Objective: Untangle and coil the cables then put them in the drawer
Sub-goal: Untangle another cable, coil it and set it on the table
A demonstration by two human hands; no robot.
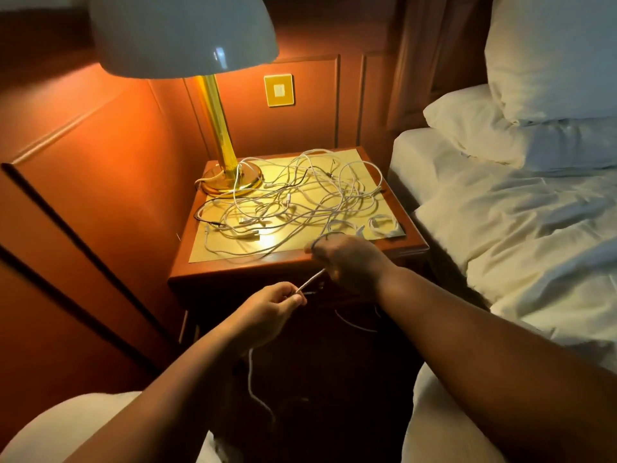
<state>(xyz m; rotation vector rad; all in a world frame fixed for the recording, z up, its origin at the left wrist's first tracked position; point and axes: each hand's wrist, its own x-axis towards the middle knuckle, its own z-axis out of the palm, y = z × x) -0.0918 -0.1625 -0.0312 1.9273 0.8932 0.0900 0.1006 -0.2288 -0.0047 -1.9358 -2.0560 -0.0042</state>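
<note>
We are mid-coil: our left hand [273,304] pinches the thin white cable [312,279], our right hand's [347,259] fingers clench its loops, above the desk's tangled white cable heap [293,198]. Next, wind slack.

The left hand [272,304] is pinching with thumb and fingertips, its forearm reaching forward. The right hand [347,259] is curling its fingers, held higher and farther out, arm extended.

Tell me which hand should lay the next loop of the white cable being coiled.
Probably the left hand: it pinches the free run of the thin white cable. The right hand grips the loops by the wooden nightstand edge.
</note>
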